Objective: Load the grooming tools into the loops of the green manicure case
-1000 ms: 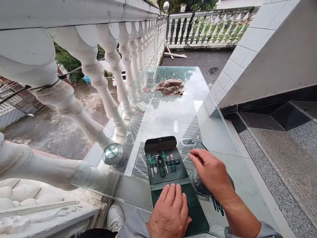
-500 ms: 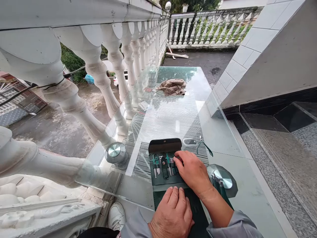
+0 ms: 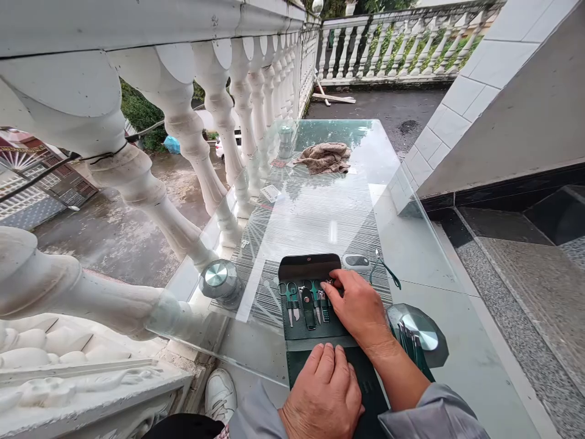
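Note:
A dark green manicure case (image 3: 297, 332) lies unfolded on the glass table (image 3: 256, 341). Its upper panel holds small scissors (image 3: 291, 299), a nail clipper (image 3: 308, 305) under a strap and other slim metal tools in loops. My left hand (image 3: 322, 390) rests flat on the lower flap, fingers stretched out. At the panel's right end, my right hand (image 3: 359, 305) has thumb and index finger closed around a small shiny metal piece, mostly hidden by the fingers. Just below the thumb sits a clipper with a dotted green lever (image 3: 325, 312).
Beyond the case lie a grey oval device (image 3: 356, 261) and green-handled nippers (image 3: 386, 268). More green-handled tools (image 3: 411, 344) are right of my forearm. A crumpled brown cloth (image 3: 323, 158) and a small white card (image 3: 270, 193) lie farther back. White balusters (image 3: 183, 128) line the left; steps (image 3: 516, 274) run on the right.
My right thumb and index finger have shifted slightly up from the dotted clipper, showing more of it. My left hand stays on the flap. The whole view has shifted a little.

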Demonstrator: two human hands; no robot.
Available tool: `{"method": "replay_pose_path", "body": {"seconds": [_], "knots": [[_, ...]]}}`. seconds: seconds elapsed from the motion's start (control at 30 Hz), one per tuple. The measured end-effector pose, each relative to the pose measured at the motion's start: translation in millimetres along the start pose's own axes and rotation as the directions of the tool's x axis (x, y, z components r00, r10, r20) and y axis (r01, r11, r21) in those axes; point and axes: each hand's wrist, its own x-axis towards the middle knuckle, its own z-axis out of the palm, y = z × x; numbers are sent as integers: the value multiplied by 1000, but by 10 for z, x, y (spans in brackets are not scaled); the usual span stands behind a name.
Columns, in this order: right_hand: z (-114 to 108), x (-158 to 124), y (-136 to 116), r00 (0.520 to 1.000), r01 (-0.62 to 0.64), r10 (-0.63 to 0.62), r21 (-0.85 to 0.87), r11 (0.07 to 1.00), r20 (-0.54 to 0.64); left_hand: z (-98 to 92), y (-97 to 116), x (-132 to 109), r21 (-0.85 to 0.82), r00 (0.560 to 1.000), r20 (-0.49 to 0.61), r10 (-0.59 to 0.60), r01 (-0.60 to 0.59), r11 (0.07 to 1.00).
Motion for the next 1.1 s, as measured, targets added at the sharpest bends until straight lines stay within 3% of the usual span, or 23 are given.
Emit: {"method": "replay_pose_path", "body": {"seconds": [0.13, 0.27, 0.4, 0.5, 0.67, 0.83, 0.97, 1.1], "knots": [[18, 2, -40, 999, -38, 38, -9, 999, -6, -2, -2, -6, -2, 1000, 21, 6, -6, 1000], [22, 43, -49, 985, -159, 168, 188, 969, -33, -2, -2, -9, 0, 1000, -19, -6, 6, 1000], [-21, 100, 53, 943, -220, 286, 327, 919, -168, 19, 1, -22, 3, 1000, -4, 2, -2, 1000], [-52, 114, 177, 936, -216, 269, 235, 948, -226, 31, 3, -31, 4, 1000, -7, 10, -10, 1000], [-36, 87, 305, 960, -222, 222, 17, 975, -172, 34, 4, -37, 5, 999, 27, 18, -18, 1000], [-45, 96, 324, 958, -266, 260, -34, 963, -123, 45, 5, -45, -1, 998, 53, 21, -21, 1000], [-166, 59, 357, 972, -184, 184, 11, 983, -148, 52, 10, -41, -6, 997, 75, 26, -26, 1000], [-285, -91, 400, 994, 102, -103, -54, 993, -23, 59, 23, -33, -7, 999, 38, 9, -8, 1000]]}}
